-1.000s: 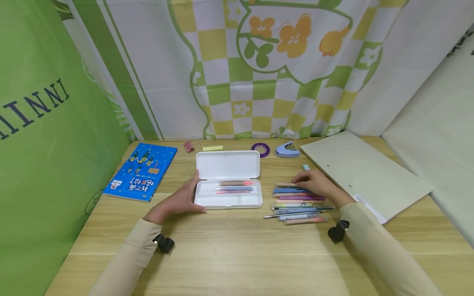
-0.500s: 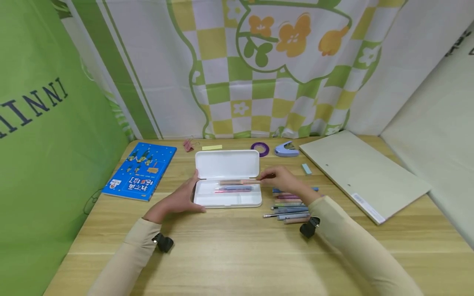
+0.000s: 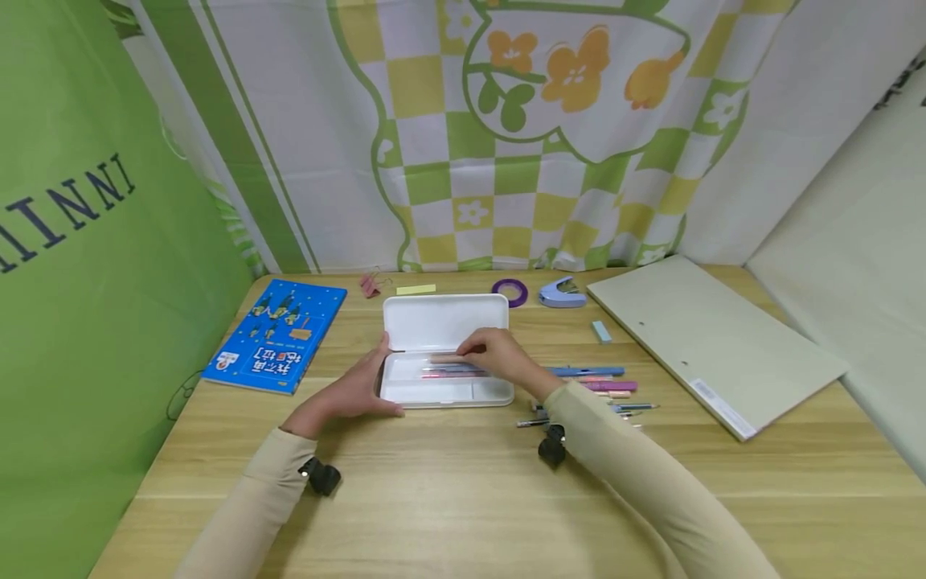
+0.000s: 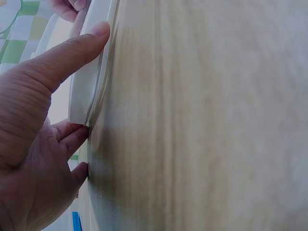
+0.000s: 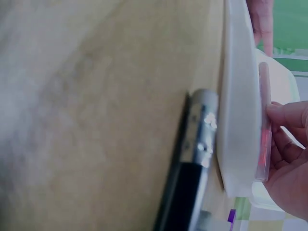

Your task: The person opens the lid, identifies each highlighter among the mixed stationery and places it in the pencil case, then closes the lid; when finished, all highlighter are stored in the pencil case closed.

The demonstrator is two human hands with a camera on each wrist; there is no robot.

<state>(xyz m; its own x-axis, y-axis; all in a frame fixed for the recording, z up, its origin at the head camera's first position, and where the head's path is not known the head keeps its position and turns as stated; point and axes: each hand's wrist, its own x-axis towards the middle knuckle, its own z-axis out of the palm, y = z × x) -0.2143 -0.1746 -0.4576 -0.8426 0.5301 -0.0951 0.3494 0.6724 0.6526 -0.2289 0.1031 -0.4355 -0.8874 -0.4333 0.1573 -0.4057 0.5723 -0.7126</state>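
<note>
The right hand (image 3: 499, 359) reaches into the open white pencil case (image 3: 444, 354), fingers curled on a pen (image 3: 452, 359) lying in its tray. The left hand (image 3: 354, 390) holds the case's left end, thumb along the front rim, fingers at the side. Right of the right hand lie loose pens (image 3: 596, 384) on the surface — beyond them a pale board (image 3: 712, 342). Left of the left hand, a blue book (image 3: 275, 334); the green cloth (image 3: 87, 265) reads "INNI".
</note>
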